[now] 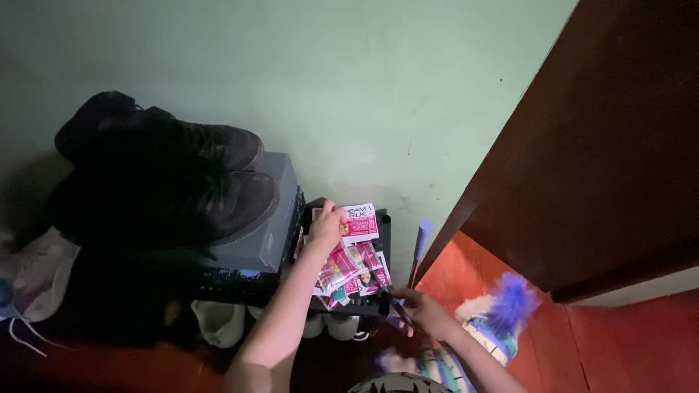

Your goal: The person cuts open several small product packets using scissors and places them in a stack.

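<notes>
A pale green plaster wall (349,80) fills the upper part of the view, and a dark brown wooden door (604,145) stands open at the right over a red floor (633,342). Against the wall sits a low black shelf rack (240,280), my landmark here. On the left end of the rack's top rests a grey cardboard shoebox (269,225), and a pair of black lace-up shoes (175,175) lies across that box. Left of the rack, white sneakers (36,273) are heaped low down; more white shoes (218,320) sit under the rack.

On the right end of the rack's top lies a fanned pile of pink and white sachets (353,266). My left hand (328,225) reaches over that pile, fingers pinched on something small at its top edge; I cannot tell exactly what it grasps. My right hand (421,311) is at the rack's front right corner, curled closed around the thin dark stem of a feather duster with a lavender handle (421,240), which rises upright beside the rack. A fluffy purple and white duster head (506,306) lies on the floor right of the rack.
</notes>
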